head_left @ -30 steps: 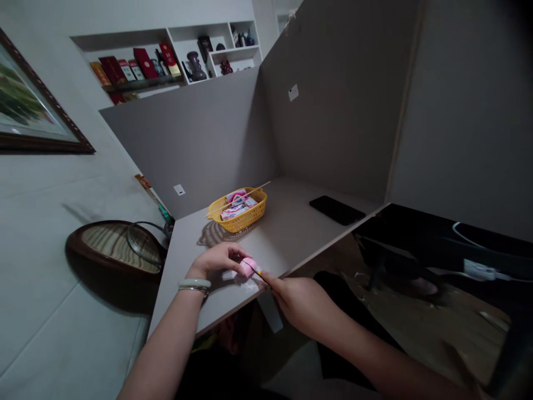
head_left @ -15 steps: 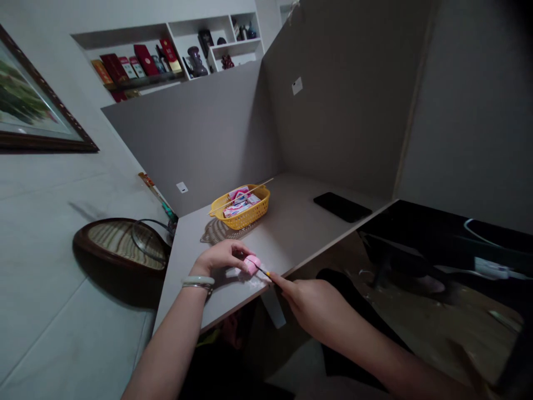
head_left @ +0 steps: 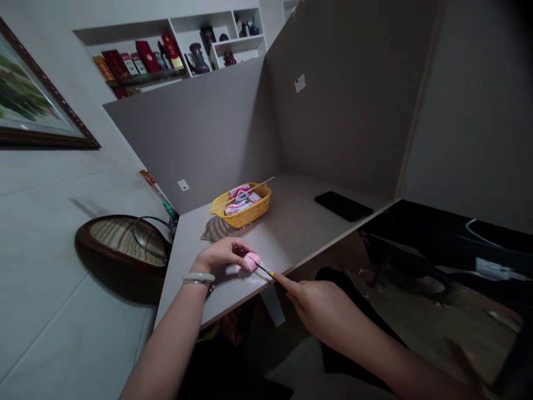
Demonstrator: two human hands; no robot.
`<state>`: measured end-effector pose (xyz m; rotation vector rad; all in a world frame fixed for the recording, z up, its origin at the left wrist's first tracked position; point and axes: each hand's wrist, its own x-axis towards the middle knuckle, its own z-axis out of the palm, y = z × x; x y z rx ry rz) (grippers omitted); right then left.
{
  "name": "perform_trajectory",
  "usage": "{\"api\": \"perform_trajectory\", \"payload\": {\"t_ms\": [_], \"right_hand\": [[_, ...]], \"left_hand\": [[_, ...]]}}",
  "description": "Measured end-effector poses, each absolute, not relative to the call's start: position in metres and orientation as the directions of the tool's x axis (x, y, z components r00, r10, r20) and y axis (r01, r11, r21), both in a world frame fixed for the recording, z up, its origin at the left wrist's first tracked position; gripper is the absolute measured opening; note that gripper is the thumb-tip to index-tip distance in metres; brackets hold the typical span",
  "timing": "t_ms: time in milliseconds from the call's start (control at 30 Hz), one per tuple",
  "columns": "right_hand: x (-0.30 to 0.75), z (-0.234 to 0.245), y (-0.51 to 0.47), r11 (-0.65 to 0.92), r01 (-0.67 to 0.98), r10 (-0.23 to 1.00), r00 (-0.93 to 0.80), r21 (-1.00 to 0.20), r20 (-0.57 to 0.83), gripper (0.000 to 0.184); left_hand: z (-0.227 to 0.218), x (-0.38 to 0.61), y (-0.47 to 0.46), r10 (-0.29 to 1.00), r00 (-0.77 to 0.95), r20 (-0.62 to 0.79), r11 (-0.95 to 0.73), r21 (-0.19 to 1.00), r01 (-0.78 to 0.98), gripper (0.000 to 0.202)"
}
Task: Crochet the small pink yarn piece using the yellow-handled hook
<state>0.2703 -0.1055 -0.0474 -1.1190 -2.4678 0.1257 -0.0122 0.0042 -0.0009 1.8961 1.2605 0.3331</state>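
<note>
The left hand [head_left: 220,254] curls closed around a pink block [head_left: 252,261] at the bench's [head_left: 291,222] near edge, while the right hand [head_left: 320,305] pinches a thin yellow-ended pick [head_left: 262,269] against it. A yellow basket [head_left: 245,219] of packets [head_left: 238,208] sits at 12 o'clock.

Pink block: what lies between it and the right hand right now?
In the head view, a thin dark stick with a yellow section near its end spans the gap, running from the right hand to the pink block.
</note>
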Motion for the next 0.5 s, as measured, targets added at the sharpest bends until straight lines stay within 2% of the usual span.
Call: {"api": "perform_trajectory", "payload": {"t_ms": [200,500], "right_hand": [[0.254,-0.039,-0.097,0.656,0.729,0.744,-0.582,-0.194,0.328,0.053],[0.271,-0.046,-0.104,0.675,0.691,0.731,-0.576,-0.258,0.367,0.051]], "left_hand": [[-0.003,-0.008,0.003,0.862,0.462,-0.207,-0.161,0.754,0.638,0.049],[-0.001,-0.007,0.003,0.854,0.473,-0.219,-0.178,0.730,0.659,0.049]]}}
